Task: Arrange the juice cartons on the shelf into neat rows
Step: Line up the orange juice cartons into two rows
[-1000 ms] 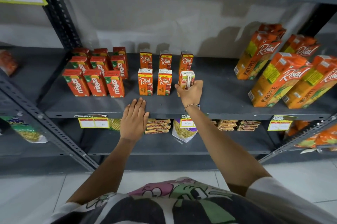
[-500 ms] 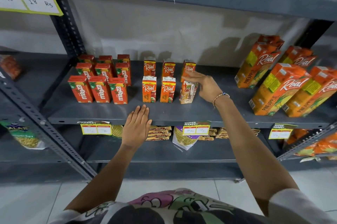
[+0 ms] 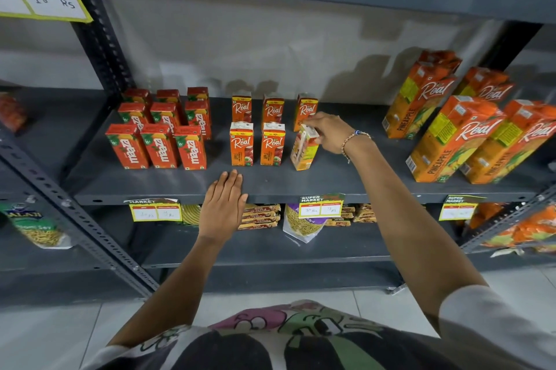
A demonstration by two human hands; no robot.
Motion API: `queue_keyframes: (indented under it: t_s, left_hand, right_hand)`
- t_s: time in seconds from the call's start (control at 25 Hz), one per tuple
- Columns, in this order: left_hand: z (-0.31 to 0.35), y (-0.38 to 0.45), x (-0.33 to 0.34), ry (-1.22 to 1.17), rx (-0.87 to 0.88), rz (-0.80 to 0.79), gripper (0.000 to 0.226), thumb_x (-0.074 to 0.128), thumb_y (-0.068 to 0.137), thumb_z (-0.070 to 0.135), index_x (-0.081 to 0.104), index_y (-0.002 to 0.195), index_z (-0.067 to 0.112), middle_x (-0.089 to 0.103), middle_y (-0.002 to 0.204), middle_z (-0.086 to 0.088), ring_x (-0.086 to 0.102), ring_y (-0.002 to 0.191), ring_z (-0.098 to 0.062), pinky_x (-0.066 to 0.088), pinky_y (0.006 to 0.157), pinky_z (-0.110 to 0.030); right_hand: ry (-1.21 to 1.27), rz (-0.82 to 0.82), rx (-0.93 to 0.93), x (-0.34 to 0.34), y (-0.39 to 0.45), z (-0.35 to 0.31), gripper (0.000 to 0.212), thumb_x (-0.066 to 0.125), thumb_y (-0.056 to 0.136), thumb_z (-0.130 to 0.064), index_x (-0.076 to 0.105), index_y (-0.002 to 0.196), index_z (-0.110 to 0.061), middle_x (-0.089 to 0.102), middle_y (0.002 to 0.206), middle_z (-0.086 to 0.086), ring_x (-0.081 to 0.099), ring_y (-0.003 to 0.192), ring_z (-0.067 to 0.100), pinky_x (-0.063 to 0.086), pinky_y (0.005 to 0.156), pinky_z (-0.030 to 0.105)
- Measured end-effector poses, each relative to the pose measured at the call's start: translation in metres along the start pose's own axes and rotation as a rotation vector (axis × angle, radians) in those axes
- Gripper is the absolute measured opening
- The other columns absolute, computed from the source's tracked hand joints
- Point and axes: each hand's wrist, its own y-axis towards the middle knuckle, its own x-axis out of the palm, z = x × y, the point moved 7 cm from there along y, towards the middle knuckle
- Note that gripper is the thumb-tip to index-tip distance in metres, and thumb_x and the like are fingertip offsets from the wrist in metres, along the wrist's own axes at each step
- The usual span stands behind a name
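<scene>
The grey metal shelf (image 3: 346, 180) is stocked with boxy cardboard juice cartons. A small carton (image 3: 304, 150), tilted and turned side-on, is pinched at its top by the right hand (image 3: 329, 134). Just left of those fingers (image 3: 313, 124), two Real cartons (image 3: 257, 144) stand upright. The left hand (image 3: 222, 207) is laid flat, fingers released, on the shelf edge.

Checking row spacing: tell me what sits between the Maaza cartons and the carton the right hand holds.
In the head view, two upright Real apple cartons stand between the front Maaza cartons and the turned carton under the right hand.
</scene>
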Motion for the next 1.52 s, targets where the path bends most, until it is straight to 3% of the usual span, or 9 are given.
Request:
queue_keyframes:
  t_s: [0.24,0.44,0.76,0.96,1.04,1.12,1.2,1.32,1.52]
  left_hand:
    - [0.003,0.001,-0.001,0.007,0.003,0.009,0.065,0.01,0.104,0.037,0.057,0.128,-0.001,0.057,0.133,-0.017,0.052,0.125,-0.034,0.039,0.102,-0.045]
    - [0.002,0.001,0.002,0.025,0.024,0.013,0.063,0.012,0.104,0.036,0.057,0.129,-0.001,0.056,0.134,-0.017,0.05,0.126,-0.034,0.033,0.105,-0.042]
    - [0.001,0.002,0.005,-0.004,0.043,0.021,0.063,0.013,0.104,0.037,0.057,0.128,-0.001,0.057,0.133,-0.016,0.051,0.126,-0.034,0.032,0.106,-0.042]
    - [0.004,0.003,-0.023,-0.396,-0.137,0.265,0.049,0.038,0.102,0.033,0.043,0.139,0.003,0.04,0.148,-0.01,0.036,0.137,-0.02,0.033,0.108,-0.033]
    - [0.004,0.021,-0.038,-0.603,-0.227,0.273,0.065,0.053,0.097,0.035,0.025,0.149,0.008,0.021,0.158,-0.005,0.018,0.144,-0.011,0.022,0.111,-0.023]
    - [0.0,0.046,-0.037,-0.771,-0.286,0.181,0.09,0.065,0.089,0.041,0.007,0.153,0.016,0.006,0.161,0.0,0.008,0.147,-0.012,0.016,0.113,-0.024]
    - [-0.011,0.067,-0.025,-0.9,-0.389,0.018,0.105,0.07,0.08,0.048,0.0,0.153,0.019,0.004,0.161,-0.001,0.009,0.147,-0.019,0.019,0.115,-0.036]
    - [-0.017,0.081,-0.009,-1.003,-0.458,-0.179,0.103,0.072,0.076,0.05,0.01,0.151,0.017,0.035,0.147,0.0,0.035,0.134,-0.017,0.03,0.109,-0.038]
    - [-0.017,0.097,-0.002,-0.996,-0.403,-0.189,0.065,0.075,0.08,0.032,0.041,0.134,0.019,0.059,0.117,0.005,0.055,0.109,-0.011,0.043,0.096,-0.032]
  right_hand:
    - [0.04,0.099,0.275,0.005,0.006,0.004,0.056,0.063,0.082,-0.046,0.054,0.124,-0.01,0.059,0.123,0.012,0.059,0.109,0.029,0.05,0.091,0.039]
    - [0.069,0.264,0.374,-0.005,0.004,-0.009,0.049,0.065,0.079,-0.05,0.063,0.104,-0.008,0.067,0.107,0.011,0.063,0.101,0.027,0.05,0.077,0.032]
    - [0.101,0.313,0.42,-0.007,0.001,-0.007,0.048,0.065,0.079,-0.051,0.063,0.099,-0.007,0.068,0.104,0.011,0.063,0.099,0.028,0.049,0.076,0.033]
    - [0.137,0.303,0.412,-0.005,-0.003,-0.001,0.052,0.06,0.076,-0.063,0.056,0.077,-0.012,0.066,0.095,0.011,0.064,0.097,0.028,0.043,0.069,0.032]
    - [0.184,0.313,0.411,-0.002,-0.006,0.014,0.061,0.058,0.072,-0.069,0.056,0.088,-0.01,0.061,0.109,0.015,0.058,0.109,0.032,0.045,0.077,0.036]
    - [0.381,0.267,0.398,0.012,-0.009,0.033,0.08,0.064,0.071,-0.063,0.047,0.128,-0.009,0.048,0.137,0.015,0.045,0.128,0.034,0.043,0.1,0.045]
    - [0.683,0.184,0.337,0.035,-0.009,0.041,0.092,0.072,0.072,-0.049,0.027,0.143,-0.013,0.036,0.15,0.009,0.036,0.137,0.029,0.035,0.11,0.047]
    - [0.893,0.104,0.21,0.062,-0.006,0.038,0.089,0.078,0.073,-0.03,0.025,0.143,-0.016,0.037,0.149,0.005,0.037,0.136,0.023,0.033,0.112,0.046]
    - [1.068,0.122,0.16,0.074,0.003,0.024,0.062,0.071,0.08,-0.009,0.039,0.134,-0.009,0.055,0.13,0.009,0.055,0.119,0.024,0.047,0.102,0.042]
